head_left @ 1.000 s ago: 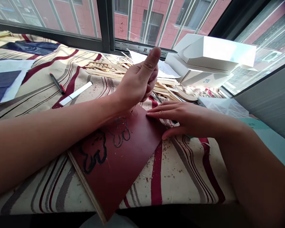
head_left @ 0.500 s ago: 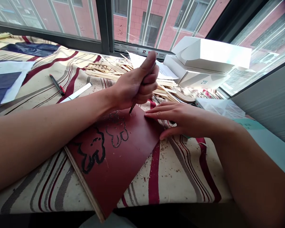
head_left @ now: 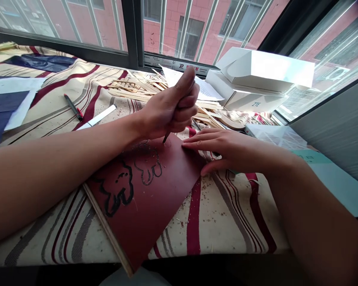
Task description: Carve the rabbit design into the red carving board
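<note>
A dark red board (head_left: 155, 198) with two black outlined figures lies on the striped cloth in front of me. My left hand (head_left: 170, 109) is clenched in a fist round a thin carving tool (head_left: 166, 138), thumb on top, and the tool's tip touches the board near its far edge. My right hand (head_left: 226, 149) lies flat with fingers stretched out, pressing on the board's right corner. Small wood chips are scattered on the board and the cloth.
Behind my hands lies a pile of thin wooden strips (head_left: 137, 87) and paper sheets. White boxes (head_left: 256, 79) stand at the back right by the window. A red-and-black pen (head_left: 73, 107) and a white strip (head_left: 97, 118) lie on the left. A teal sheet (head_left: 340, 178) is at the right.
My left hand has closed from a raised thumb into a fist and come down, bringing the tool's tip onto the board. My right hand stays on the board's corner.
</note>
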A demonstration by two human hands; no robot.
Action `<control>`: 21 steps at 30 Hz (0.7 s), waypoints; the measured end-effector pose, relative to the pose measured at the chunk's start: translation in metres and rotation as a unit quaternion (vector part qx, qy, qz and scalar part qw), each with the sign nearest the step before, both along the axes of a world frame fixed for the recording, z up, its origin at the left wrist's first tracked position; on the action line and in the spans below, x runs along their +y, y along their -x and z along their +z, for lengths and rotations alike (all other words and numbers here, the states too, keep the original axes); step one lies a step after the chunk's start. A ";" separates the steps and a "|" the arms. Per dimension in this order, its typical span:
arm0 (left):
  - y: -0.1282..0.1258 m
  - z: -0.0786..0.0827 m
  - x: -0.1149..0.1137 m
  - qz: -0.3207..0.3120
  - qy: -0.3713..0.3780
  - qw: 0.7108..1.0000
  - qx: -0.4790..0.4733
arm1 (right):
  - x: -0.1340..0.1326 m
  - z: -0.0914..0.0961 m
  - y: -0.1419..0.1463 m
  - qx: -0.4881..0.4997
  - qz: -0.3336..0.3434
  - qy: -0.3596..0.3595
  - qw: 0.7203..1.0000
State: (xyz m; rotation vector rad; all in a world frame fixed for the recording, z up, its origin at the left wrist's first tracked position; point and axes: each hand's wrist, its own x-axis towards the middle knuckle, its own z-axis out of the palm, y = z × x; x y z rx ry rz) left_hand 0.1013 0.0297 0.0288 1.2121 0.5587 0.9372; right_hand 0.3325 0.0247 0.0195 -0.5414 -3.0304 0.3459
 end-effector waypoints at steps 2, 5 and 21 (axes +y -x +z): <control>0.005 0.002 0.005 -0.038 0.031 0.999 0.006 | -0.001 0.001 0.001 0.004 0.004 -0.004 1.000; 0.005 0.001 0.007 -0.042 0.039 0.998 0.001 | -0.001 0.002 0.001 0.004 0.005 -0.007 1.000; 0.012 0.016 -0.001 0.246 -0.030 0.954 -0.167 | -0.020 0.015 0.003 0.019 -0.028 0.043 0.999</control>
